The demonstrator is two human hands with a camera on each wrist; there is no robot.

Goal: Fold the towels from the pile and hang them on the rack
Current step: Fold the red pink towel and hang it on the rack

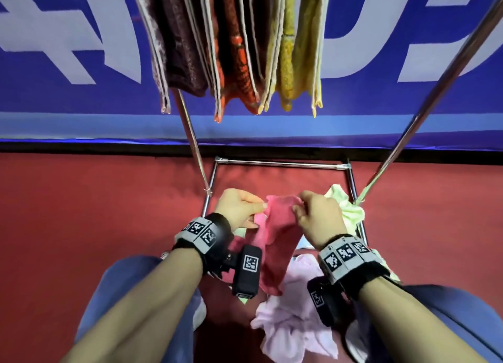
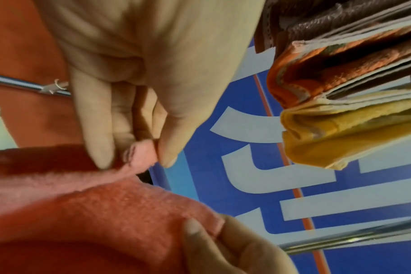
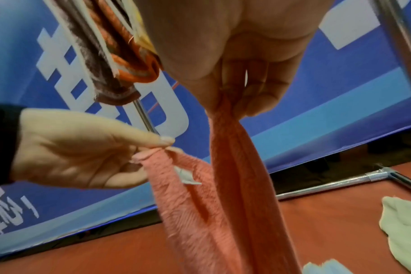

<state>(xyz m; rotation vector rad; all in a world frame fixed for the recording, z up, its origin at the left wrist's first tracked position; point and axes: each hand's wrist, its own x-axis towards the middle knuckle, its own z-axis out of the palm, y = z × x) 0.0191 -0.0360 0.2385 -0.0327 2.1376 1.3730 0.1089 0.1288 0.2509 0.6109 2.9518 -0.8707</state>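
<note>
**Pink terry towel pinched at two points, ready to be squared**

Pink terry cloth, the towel (image 1: 275, 234), hangs between both hands above the pile (image 1: 294, 316) on the red floor (image 1: 81, 213). The left hand (image 1: 239, 208) pinches one corner between thumb and fingertips; the right hand (image 1: 318, 217) has its fingers curled round a gathered bunch of the upper edge, so the fabric below falls in a twisted rope rather than a flat sheet. Probably the corners are being sought so the cloth can be spread and folded evenly. Its nap is fuzzy and soft, and a small white label shows near the left-hand corner in the right wrist view.

Overhead, the rack (image 1: 446, 71) of shiny metal tubing already carries folded towels (image 1: 231, 44) in brown, orange and yellow, hung close together. A pale green towel (image 1: 348, 210) lies crumpled beside the rack's base.
</note>
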